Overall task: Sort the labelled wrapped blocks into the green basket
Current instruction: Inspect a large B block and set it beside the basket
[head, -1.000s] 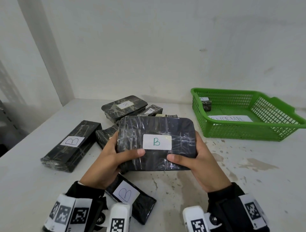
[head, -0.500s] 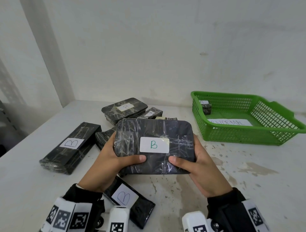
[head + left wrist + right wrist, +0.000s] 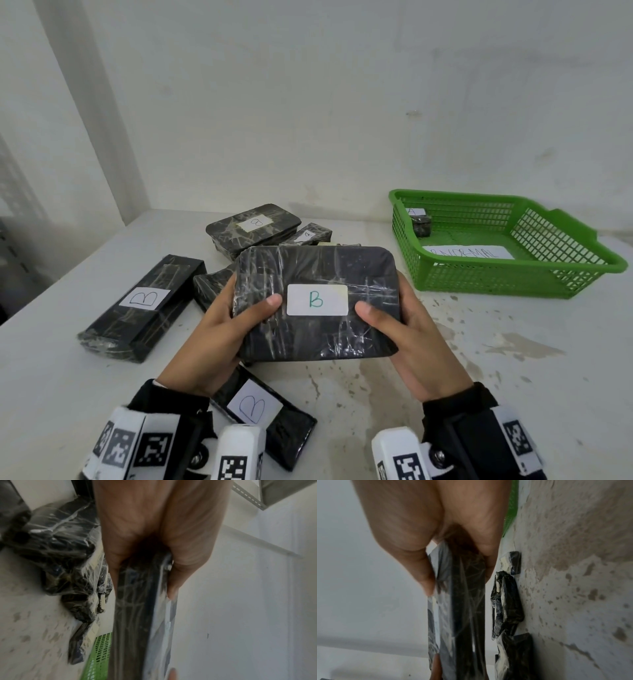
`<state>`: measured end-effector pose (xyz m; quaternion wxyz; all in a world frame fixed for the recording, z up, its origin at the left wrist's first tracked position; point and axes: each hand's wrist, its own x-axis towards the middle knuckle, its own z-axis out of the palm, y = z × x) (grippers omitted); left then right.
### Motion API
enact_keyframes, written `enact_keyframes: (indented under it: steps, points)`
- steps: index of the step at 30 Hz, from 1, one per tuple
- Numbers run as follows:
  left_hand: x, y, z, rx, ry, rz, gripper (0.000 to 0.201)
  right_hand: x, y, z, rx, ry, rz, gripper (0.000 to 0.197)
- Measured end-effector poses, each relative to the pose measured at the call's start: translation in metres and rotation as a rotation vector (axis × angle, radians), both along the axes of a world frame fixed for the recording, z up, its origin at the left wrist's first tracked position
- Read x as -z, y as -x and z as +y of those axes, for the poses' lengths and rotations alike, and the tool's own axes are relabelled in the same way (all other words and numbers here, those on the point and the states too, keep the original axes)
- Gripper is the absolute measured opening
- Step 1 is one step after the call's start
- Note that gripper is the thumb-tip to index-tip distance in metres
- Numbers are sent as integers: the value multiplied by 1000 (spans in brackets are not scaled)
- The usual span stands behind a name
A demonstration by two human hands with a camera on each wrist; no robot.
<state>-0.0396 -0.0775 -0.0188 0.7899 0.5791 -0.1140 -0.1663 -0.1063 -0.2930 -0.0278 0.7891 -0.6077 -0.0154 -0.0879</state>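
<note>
Hands, left and right, clamped the block marked B above the bench; one small block lay in the basket, several remained left.

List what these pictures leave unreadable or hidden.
- Head view: the paper in the basket reads only partly; the mesh wall cuts its first letters.
- Head view: the held block, gripped by the left hand and right hand, covers the blocks behind it.
- Wrist views: blurred; no labels legible.
</note>
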Motion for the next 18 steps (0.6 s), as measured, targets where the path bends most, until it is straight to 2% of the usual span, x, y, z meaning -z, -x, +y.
enact_keyframes:
  steps: [2,6,10,14,16,18]
  points:
    - [1,-1,2,7,-7,0,71,0,-1,2,-6,-38,10,49]
    - [-2,3,0,54,29,12,86,3,-2,5,83,17,-7,44]
    - [0,0,-4,-67,-5,68,60,4,-3,4,58,-9,38,43]
    - [3,-1,-7,-93,-47,58,60,1,-3,5,59,-61,86,54]
    - [2,1,-8,-98,-42,75,64,2,-4,7,120,-51,93,55]
    - [0,4,-8,-45,-64,86,61,3,-4,10,217,37,82,53]
